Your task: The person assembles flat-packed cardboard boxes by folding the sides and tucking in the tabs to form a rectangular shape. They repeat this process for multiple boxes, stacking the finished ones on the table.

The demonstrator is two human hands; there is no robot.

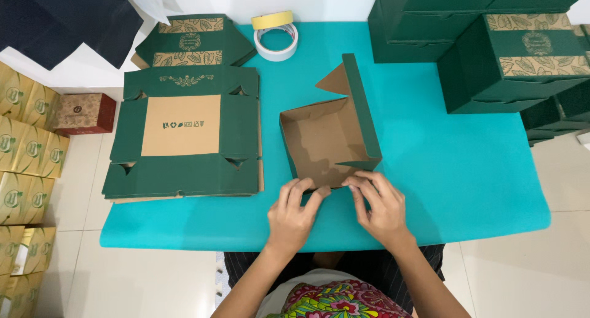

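Green cardboard box half-folded at table centre, both hands on its near wall.

Head view: left hand and right hand, fingers curled, pinch the 6 o'clock flap between them. Far flap at 12 o'clock stands loose. Risk: uneven pressure could crease the wall or let the corner tab pop out; the box may slide on the teal table. Flat blanks at 9 o'clock, tape rolls at 11, finished boxes at 2.
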